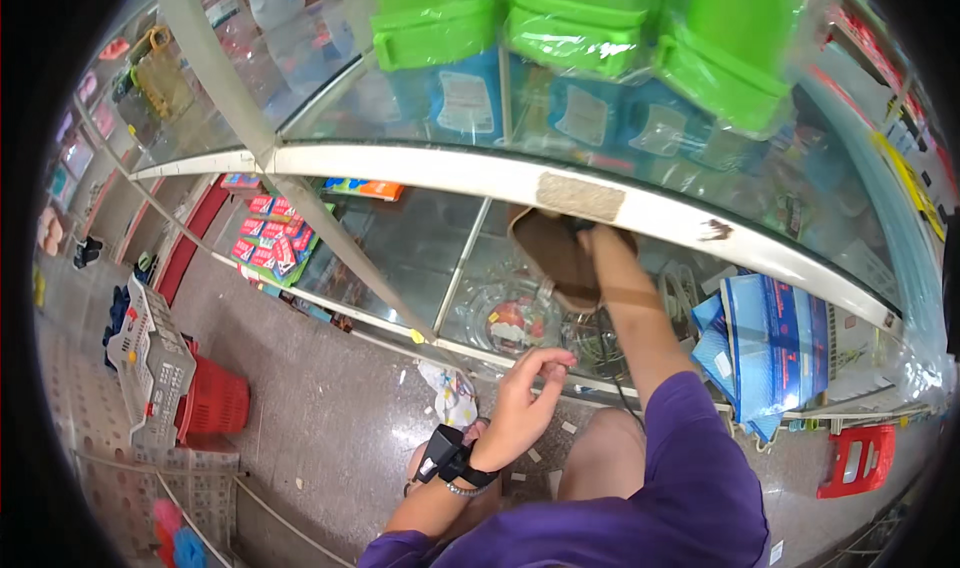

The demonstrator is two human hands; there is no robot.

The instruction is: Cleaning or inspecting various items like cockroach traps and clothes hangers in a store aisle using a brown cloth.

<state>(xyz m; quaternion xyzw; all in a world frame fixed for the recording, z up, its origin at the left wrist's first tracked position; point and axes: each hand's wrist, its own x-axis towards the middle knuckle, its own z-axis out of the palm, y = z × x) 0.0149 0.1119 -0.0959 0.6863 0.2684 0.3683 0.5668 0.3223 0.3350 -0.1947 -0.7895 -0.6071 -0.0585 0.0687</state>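
Observation:
My right hand reaches beneath the white shelf edge, against a flat brown item that lies partly behind the wrist. The rim hides most of its fingers, so its grip is unclear. A thin black cord runs down beside the forearm. Nearer my body, my left hand is raised in front of the lower shelf's front edge, fingers loosely bent and nothing between them. A black device is strapped to that wrist. Clear round glassware sits on the lower glass shelf, left of the brown item.
Green plastic-wrapped containers stand above the white shelf edge. Small red-and-white boxes fill the lower shelf's left part. Blue packages overhang its right part. Grey and red baskets and a red stool stand on the floor.

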